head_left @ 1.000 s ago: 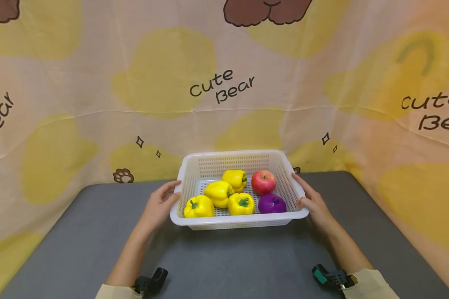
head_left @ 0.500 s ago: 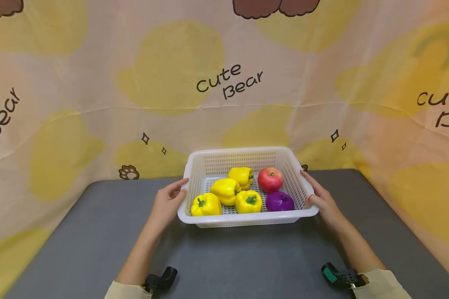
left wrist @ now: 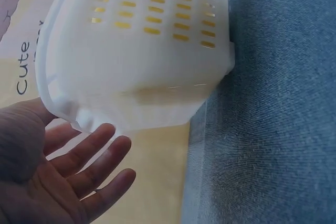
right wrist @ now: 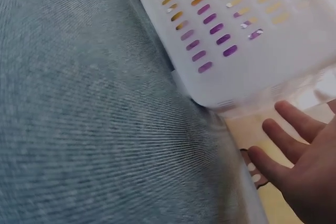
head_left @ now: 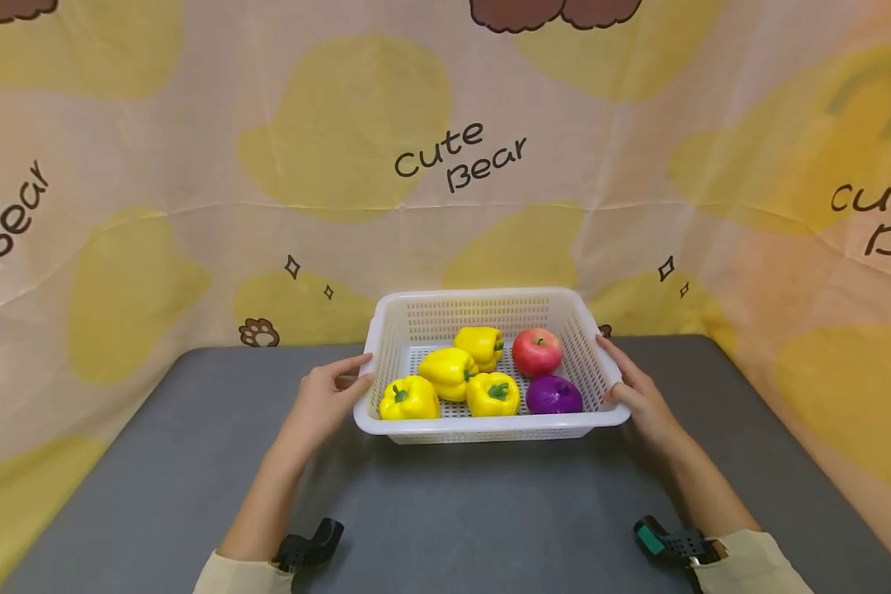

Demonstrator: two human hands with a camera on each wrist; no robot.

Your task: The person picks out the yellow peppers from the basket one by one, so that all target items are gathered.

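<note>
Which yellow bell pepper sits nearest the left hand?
The yellow bell pepper in the near-left corner of the white plastic basket; the other three peppers sit farther right.

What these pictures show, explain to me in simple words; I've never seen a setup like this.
There is no machine here, only a person's left grip and right grip, both bare hands. The wide picture comes from a camera worn on the head, looking forward and down. The two smaller ones come from cameras on the wrists, so each shows one side of the white basket up close. Both hands hold that basket by its short ends above a grey table; whether its base touches the table is hard to tell. In it lie four yellow peppers, a red apple and a round purple item. Behind hangs a patterned cloth.
</note>
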